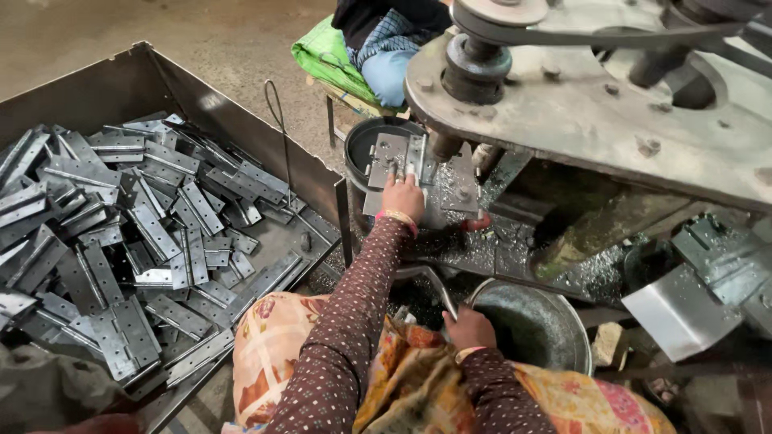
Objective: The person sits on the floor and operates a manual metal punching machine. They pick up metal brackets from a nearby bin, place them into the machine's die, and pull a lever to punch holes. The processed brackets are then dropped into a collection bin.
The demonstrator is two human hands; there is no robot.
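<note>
Bin [241,96] of loose hinges [153,233] on my left. My left hand [402,195], fingers flat, presses a steel hinge [394,153] onto the press bed's near edge: stiff, thin, sharp-edged, hold by its flat leaf. My right hand [469,328], curled, rests at the bucket [555,321] rim; whether it holds anything, I cannot tell.

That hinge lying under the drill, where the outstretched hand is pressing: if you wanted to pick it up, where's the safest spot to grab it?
Probably by the near edge of the hinge, coming in from the person's own side, where the left hand already rests. It lies flat and open on the machine plate, so a thin leaf edge is all that offers. The drill spindle stands over its far right part, so avoid reaching there.
</note>
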